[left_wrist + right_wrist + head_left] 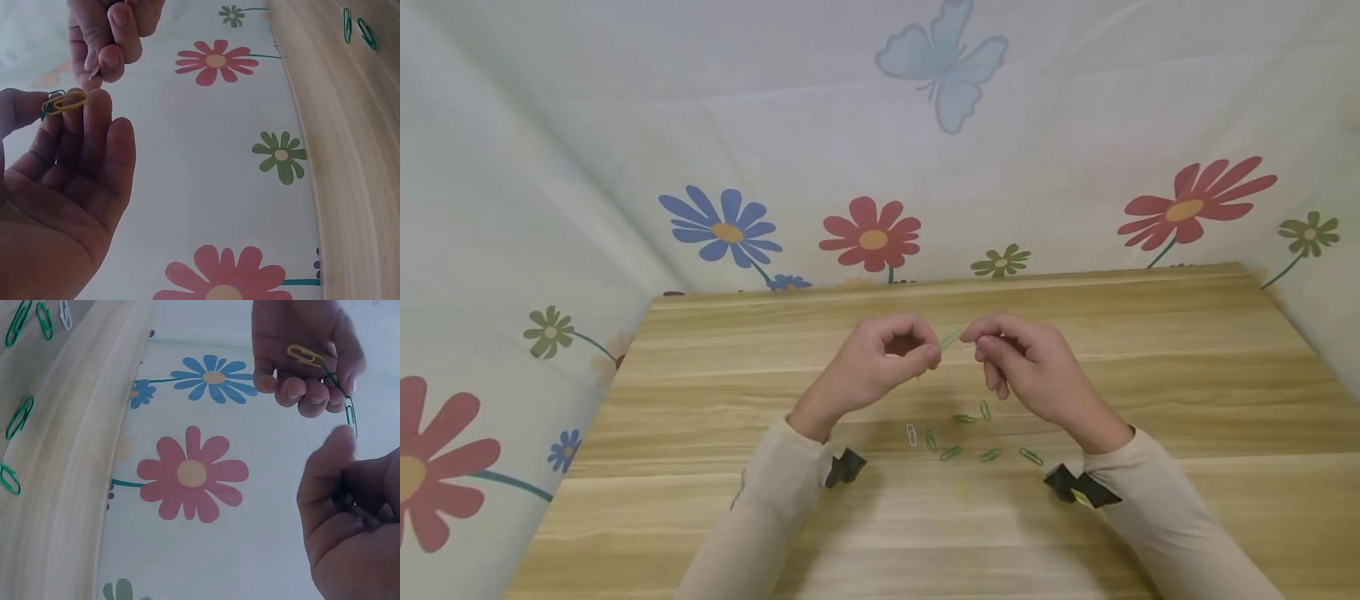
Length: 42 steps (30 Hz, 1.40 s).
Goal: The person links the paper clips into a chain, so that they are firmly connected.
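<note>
My left hand [887, 354] pinches a green paper clip [951, 338] between thumb and fingertips, over the table. Linked to it is a yellow paper clip [305, 355], which hangs by the left fingers in the right wrist view. Facing it, my right hand [1033, 362] pinches a small pale paper clip [968, 346], mostly hidden by the fingers. The two hands are close together but apart. Below them on the table lie several green paper clips [990, 456] and one white paper clip [912, 434].
The wood-grain table [700, 400] ends at a pale backdrop [775, 125] printed with flowers and a butterfly. Black wrist mounts [846, 467] sit at both cuffs, above the table. A faint yellow shape [964, 490] shows near the front.
</note>
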Each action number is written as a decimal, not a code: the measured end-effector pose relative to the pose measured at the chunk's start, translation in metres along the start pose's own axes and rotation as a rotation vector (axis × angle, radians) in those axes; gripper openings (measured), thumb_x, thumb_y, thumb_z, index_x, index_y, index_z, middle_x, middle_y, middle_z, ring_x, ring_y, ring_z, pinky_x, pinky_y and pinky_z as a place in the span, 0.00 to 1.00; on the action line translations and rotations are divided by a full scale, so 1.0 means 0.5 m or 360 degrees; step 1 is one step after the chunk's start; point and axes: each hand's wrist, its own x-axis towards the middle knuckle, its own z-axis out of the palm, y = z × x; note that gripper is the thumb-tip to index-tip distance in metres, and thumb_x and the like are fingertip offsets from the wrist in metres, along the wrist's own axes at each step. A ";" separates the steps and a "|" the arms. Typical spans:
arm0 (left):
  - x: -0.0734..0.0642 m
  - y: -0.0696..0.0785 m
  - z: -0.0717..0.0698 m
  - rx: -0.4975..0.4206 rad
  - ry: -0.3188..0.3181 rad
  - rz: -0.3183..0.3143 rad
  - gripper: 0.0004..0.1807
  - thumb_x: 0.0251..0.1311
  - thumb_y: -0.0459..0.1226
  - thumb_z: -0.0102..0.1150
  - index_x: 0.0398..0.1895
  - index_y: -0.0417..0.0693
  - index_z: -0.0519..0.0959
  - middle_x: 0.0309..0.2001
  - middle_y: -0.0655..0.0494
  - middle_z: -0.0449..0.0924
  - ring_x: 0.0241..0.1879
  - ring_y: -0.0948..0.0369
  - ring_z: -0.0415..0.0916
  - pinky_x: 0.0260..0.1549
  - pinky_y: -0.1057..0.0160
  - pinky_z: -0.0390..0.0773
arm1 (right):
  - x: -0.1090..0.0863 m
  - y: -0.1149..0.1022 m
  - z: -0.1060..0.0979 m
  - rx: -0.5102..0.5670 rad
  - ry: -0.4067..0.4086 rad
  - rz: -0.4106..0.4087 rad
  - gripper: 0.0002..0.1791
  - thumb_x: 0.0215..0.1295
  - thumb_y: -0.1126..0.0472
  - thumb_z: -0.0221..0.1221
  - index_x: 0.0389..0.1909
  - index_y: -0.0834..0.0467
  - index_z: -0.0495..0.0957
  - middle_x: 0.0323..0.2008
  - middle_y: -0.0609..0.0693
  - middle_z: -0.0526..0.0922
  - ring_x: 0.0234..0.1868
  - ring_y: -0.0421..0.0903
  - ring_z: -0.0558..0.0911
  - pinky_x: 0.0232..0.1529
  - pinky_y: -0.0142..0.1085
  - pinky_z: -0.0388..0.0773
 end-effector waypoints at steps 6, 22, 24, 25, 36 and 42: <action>-0.001 -0.002 0.002 0.0032 -0.0047 -0.0006 0.04 0.69 0.34 0.58 0.36 0.43 0.80 0.33 0.54 0.80 0.32 0.57 0.77 0.36 0.58 0.79 | -0.002 -0.007 0.001 0.0057 0.0011 0.0026 0.13 0.73 0.77 0.51 0.54 0.68 0.75 0.33 0.55 0.80 0.22 0.46 0.80 0.22 0.37 0.81; -0.003 -0.002 0.000 -0.0007 -0.0234 -0.0022 0.04 0.67 0.34 0.59 0.34 0.43 0.81 0.31 0.56 0.79 0.33 0.57 0.76 0.36 0.60 0.78 | -0.003 -0.029 0.009 -0.0052 -0.0118 -0.0081 0.15 0.69 0.79 0.54 0.52 0.63 0.70 0.31 0.49 0.84 0.19 0.42 0.76 0.20 0.36 0.78; -0.003 -0.002 -0.001 -0.0016 -0.0262 -0.0017 0.04 0.67 0.33 0.59 0.34 0.43 0.80 0.31 0.56 0.78 0.33 0.57 0.76 0.37 0.60 0.77 | -0.003 -0.031 0.008 -0.0049 -0.0117 -0.0096 0.15 0.68 0.79 0.55 0.51 0.63 0.71 0.31 0.49 0.84 0.19 0.42 0.76 0.19 0.36 0.78; -0.003 -0.001 -0.002 -0.0017 -0.0274 -0.0013 0.04 0.67 0.33 0.59 0.34 0.43 0.80 0.31 0.56 0.78 0.33 0.57 0.76 0.37 0.60 0.77 | -0.003 -0.032 0.007 -0.0050 -0.0114 -0.0102 0.14 0.68 0.79 0.55 0.50 0.63 0.71 0.31 0.49 0.84 0.19 0.42 0.76 0.19 0.36 0.77; 0.002 -0.003 -0.006 0.0009 -0.0402 0.0019 0.04 0.66 0.33 0.56 0.32 0.44 0.77 0.30 0.56 0.77 0.33 0.59 0.74 0.37 0.61 0.75 | -0.004 -0.031 0.001 -0.0085 -0.0109 -0.0135 0.15 0.66 0.80 0.57 0.48 0.62 0.73 0.32 0.47 0.84 0.19 0.42 0.76 0.19 0.34 0.75; 0.000 -0.010 -0.007 0.0010 -0.0409 0.0008 0.05 0.67 0.33 0.56 0.32 0.44 0.78 0.30 0.56 0.77 0.32 0.59 0.74 0.35 0.61 0.74 | -0.007 -0.029 -0.002 -0.0087 -0.0058 -0.0163 0.14 0.66 0.80 0.57 0.47 0.63 0.74 0.31 0.47 0.83 0.19 0.42 0.75 0.18 0.33 0.74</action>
